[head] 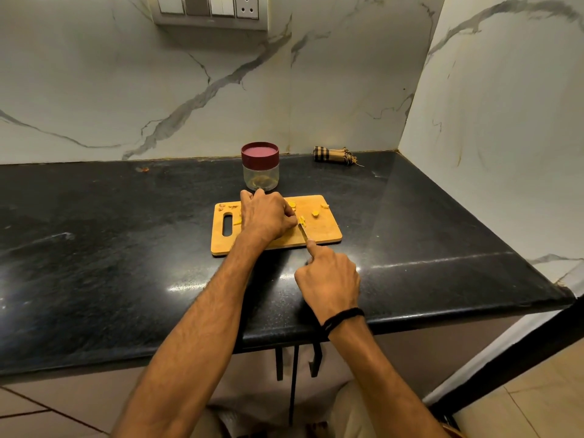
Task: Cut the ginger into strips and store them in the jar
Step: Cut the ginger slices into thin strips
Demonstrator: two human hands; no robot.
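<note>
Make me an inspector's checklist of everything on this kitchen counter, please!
Surface: black stone countertop, shiny, with a wooden cutting board on it.
Job's things: yellow ginger pieces scattered on the board; knife with its blade over the board; jar behind the board, dark red lid on.
Clutter: rolled checked cloth by the back wall.
Hands: left hand curled over the board, what it holds is hidden; right hand grips the knife, index finger along the blade.
Cables: nothing seen.
Surroundings: white marble walls; switch panel with a socket above.
</note>
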